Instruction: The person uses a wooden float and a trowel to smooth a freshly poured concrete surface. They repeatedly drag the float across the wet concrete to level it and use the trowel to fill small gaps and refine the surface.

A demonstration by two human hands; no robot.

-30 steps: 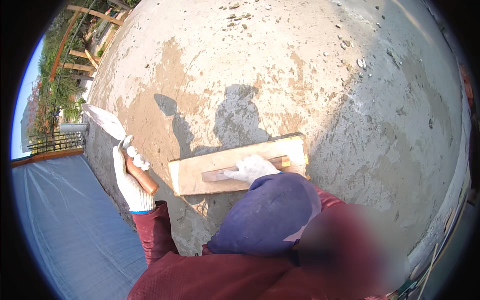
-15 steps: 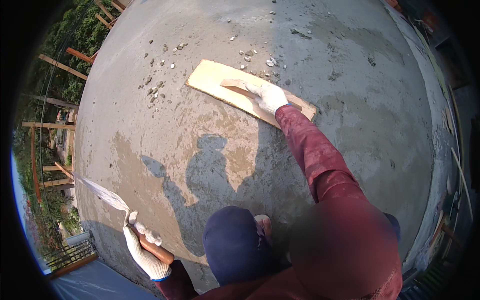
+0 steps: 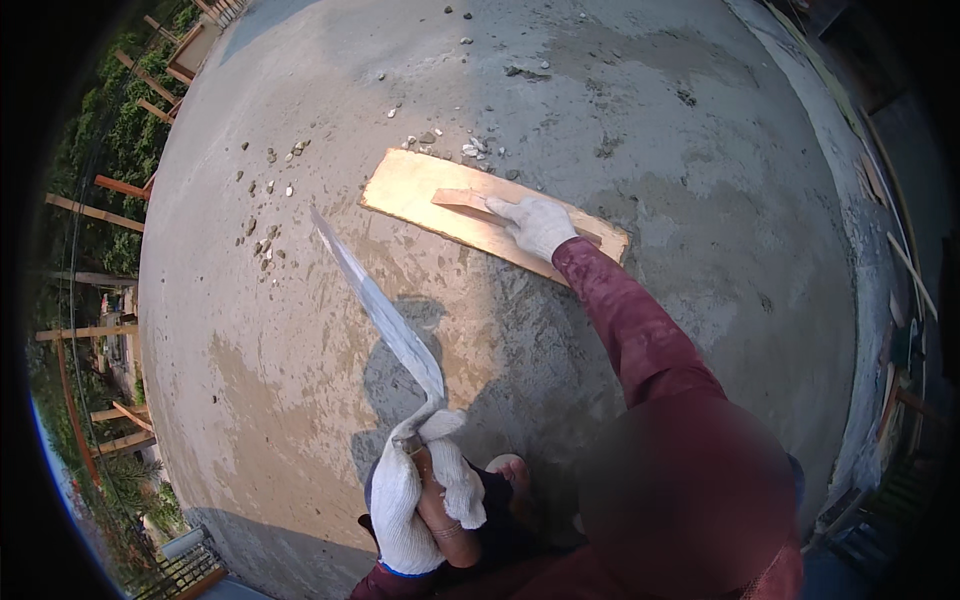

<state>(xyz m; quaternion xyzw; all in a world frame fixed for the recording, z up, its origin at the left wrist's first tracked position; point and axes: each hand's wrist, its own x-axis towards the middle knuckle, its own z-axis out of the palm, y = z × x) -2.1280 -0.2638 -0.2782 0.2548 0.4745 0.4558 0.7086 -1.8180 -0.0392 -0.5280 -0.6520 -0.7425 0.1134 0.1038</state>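
My gloved left hand point(image 3: 405, 515) is closed around the wooden handle of a pointed trowel point(image 3: 383, 308), close to my body at the bottom. Its metal blade slants up and to the left over the wet concrete point(image 3: 260, 400). Farther forward, my gloved right hand point(image 3: 540, 228) grips the handle of a long wooden float point(image 3: 408, 192). That board rests on the concrete or just above it; I cannot tell which. Small stones point(image 3: 476, 148) lie beyond its far edge, and several more pebbles point(image 3: 262, 246) are scattered to its left.
My bare foot point(image 3: 512, 470) shows on the concrete near the lower middle. Wooden framing point(image 3: 90, 330) and greenery line the left edge of the slab. A rough pale border point(image 3: 850, 230) runs down the right side, with loose timber point(image 3: 912, 275) beyond it. Shadows fall across the surface.
My left hand has swung right from the lower left, bringing the trowel in front of my body with its blade pointing more forward. The float has come slightly nearer in the shifted view.
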